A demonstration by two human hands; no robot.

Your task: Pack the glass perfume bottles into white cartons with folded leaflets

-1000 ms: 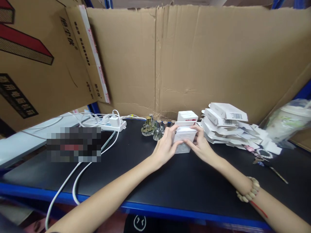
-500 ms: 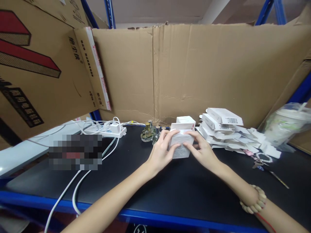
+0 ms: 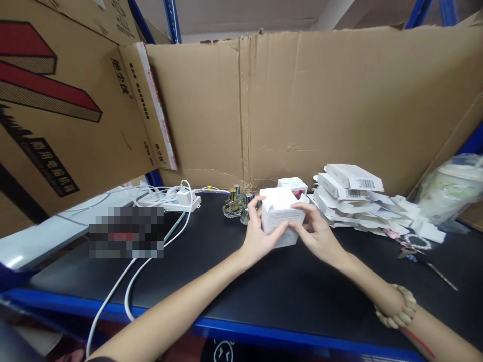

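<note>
Between my two hands is a small white carton (image 3: 282,226) with fine grey print on the side facing me and loose flaps at its top. My left hand (image 3: 260,234) grips its left side, the thumb lying across the printed face. On the right side, my right hand (image 3: 317,234) holds the same carton, fingers at the upper flap and thumb on the front. Just beyond stands another white box (image 3: 293,186) with a pinkish-red mark. Several glass bottles with gold and silver caps, such as a perfume bottle (image 3: 233,205), stand left of the carton.
Flattened white cartons (image 3: 350,196) are piled at the right. Beside them lie keys with a beaded ring (image 3: 417,242) and a bagged drink cup (image 3: 455,191). A power strip (image 3: 190,202) with white cables is at left. Cardboard walls (image 3: 332,110) enclose the black tabletop (image 3: 302,296).
The carton, seen flatter before, now shows an opened-out, boxy shape with its top flaps spread. My left fingers have shifted to its upper left edge. The view has turned slightly.
</note>
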